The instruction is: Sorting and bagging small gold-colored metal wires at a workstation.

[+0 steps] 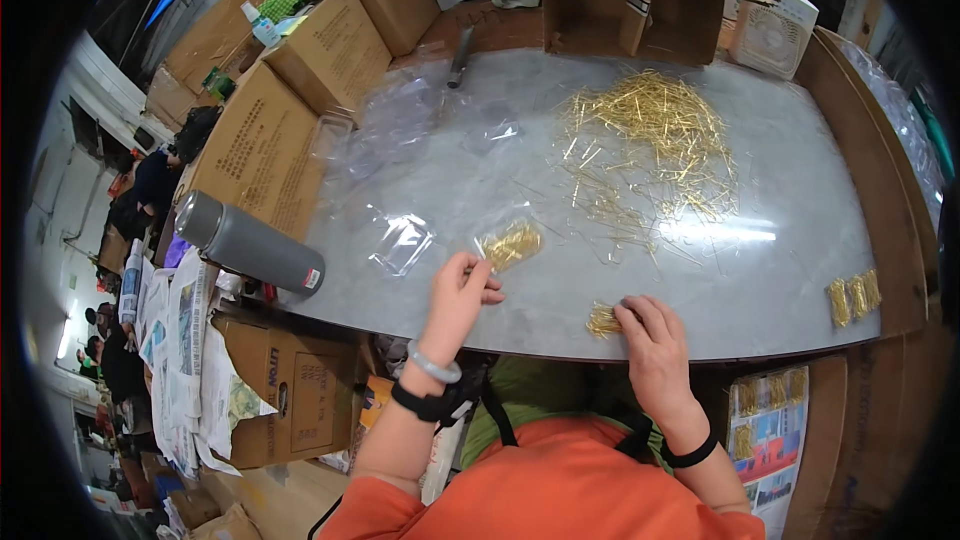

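My left hand [464,290] is beside the near-left edge of a clear plastic box [512,244] that holds thin gold wire pins. Its fingers are curled together, and what lies between them, if anything, is too small to make out. Under the fingertips of my right hand [656,345] is a small bundle of gold pins [602,320], near the front edge of the table. The fingers press together against the bundle's right end. Farther back, a large loose heap of the same gold pins [660,120] spreads toward me.
A grey table [480,325] carries clear plastic pieces [402,243] and a grey bottle [248,242] at left. Three gold bundles [853,298] lie by the right edge. Cardboard boxes [335,50], a cardboard shelf [630,20] and a white fan [775,28] border the table.
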A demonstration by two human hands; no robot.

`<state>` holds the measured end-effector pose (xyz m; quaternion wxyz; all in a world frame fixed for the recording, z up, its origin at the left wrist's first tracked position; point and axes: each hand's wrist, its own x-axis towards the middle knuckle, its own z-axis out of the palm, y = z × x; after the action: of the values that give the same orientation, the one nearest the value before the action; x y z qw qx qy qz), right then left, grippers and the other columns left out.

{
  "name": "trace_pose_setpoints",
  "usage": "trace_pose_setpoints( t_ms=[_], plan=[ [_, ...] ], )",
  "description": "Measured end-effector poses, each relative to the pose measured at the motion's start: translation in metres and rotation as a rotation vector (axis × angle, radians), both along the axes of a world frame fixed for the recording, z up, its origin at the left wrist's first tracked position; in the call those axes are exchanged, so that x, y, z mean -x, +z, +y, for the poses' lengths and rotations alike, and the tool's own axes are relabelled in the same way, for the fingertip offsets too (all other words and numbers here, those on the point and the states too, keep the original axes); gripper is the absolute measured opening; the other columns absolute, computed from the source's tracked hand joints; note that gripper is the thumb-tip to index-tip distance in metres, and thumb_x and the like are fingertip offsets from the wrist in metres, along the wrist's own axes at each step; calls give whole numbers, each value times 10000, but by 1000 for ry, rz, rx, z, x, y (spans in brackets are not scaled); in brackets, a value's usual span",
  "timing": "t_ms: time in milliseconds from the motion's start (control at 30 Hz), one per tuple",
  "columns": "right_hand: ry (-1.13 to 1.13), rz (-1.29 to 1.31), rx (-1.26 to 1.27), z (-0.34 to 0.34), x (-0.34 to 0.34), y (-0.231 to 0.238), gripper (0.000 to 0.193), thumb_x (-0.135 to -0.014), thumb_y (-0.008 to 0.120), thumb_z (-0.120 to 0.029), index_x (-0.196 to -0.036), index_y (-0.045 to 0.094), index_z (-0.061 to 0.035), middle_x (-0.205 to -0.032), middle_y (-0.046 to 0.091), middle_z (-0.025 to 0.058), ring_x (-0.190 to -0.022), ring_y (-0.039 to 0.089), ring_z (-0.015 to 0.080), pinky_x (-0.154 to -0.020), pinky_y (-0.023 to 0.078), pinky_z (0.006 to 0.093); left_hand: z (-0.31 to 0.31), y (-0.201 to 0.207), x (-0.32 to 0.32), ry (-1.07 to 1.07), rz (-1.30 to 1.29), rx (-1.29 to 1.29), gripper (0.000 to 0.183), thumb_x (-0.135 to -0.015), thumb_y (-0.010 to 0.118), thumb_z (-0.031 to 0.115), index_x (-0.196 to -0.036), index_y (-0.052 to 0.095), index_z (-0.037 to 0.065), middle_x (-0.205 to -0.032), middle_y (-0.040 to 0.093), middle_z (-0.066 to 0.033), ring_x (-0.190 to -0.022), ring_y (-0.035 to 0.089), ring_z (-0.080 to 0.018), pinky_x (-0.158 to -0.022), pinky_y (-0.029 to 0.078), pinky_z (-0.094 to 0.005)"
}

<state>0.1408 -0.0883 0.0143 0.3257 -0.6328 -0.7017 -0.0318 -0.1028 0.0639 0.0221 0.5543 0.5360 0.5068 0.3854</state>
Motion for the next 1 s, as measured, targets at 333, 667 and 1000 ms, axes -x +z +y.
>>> trace_pose_setpoints(
  t_ms=[333, 667, 1000],
  plan=[
    [-2, 3, 33, 3, 1, 1, 394, -805, 615, 33, -1197, 645, 8, -1222, 627, 121, -1157, 580, 328, -992, 483, 429, -119, -13, 36, -489, -303, 568, 136, -1040, 563, 45, -1120, 618, -51, -1136, 590, -57, -1061, 631, -145, -994, 585, -388],
    [84, -28, 85, -18, 16, 3, 432, -776, 640, -22, -1208, 651, -5, -1224, 623, 105, -1136, 573, 305, -974, 472, 438, -124, -29, 2, -518, -312, 516, 121, -1049, 569, 86, -1053, 586, -34, -1156, 602, -56, -1052, 633, -128, -965, 567, -297],
    [245, 53, 28, -52, 29, 2, 431, -779, 673, -37, -1209, 646, -24, -1169, 614, 101, -1044, 574, 288, -941, 468, 446, -131, -15, 10, -532, -268, 351, 141, -1048, 573, 90, -1106, 605, -35, -1181, 609, -64, -1040, 625, -108, -952, 555, -291]
  ],
)
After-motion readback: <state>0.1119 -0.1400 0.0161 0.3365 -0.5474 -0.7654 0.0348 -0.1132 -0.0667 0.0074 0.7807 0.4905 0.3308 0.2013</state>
